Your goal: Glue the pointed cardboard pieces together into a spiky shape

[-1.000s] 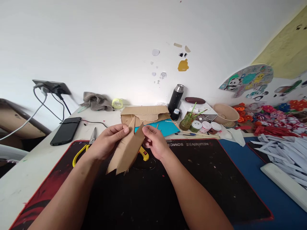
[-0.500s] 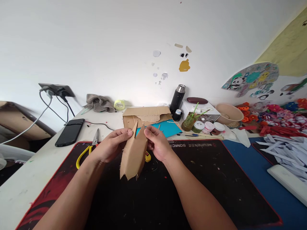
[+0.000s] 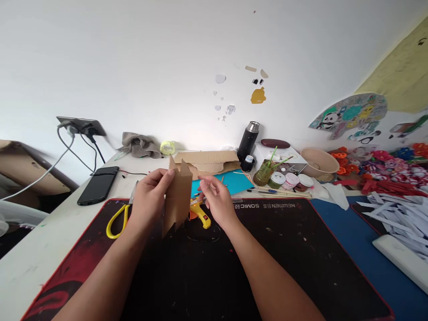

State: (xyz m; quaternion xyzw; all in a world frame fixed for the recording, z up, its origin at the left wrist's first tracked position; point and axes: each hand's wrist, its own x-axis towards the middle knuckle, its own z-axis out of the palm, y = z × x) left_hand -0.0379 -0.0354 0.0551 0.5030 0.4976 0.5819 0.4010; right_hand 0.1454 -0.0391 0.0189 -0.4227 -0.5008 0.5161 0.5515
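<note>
Head view: white wall (image 3: 133, 67) fills the far side; on the desk in front of us we have the black mat (image 3: 284, 258), red edge all round. Torn cardboard (image 3: 207, 158) sits far centre against the wall, blue sheet (image 3: 240, 180) on its near side.

Our left hand (image 3: 149, 191) pinches the folded cardboard (image 3: 179, 196) by its far left edge, thumb on our side. Piece stands roughly upright over the mat's far middle, creased lengthwise, pointed tabs at the top. Our right hand (image 3: 220, 203) is just right of it, apart, fingers half curled, thumb close to the index; can't tell if we have anything small in there.

Phone (image 3: 98, 185) lies far left, off the mat. Flask (image 3: 248, 140) stands far right of centre. Yellow glue gun (image 3: 201, 214) lies between our hands, partly hidden by the folded piece. Scissors (image 3: 126, 215): left, yellow handle on the mat, partly behind our left wrist. Paint pots (image 3: 290, 180) sit far right.
</note>
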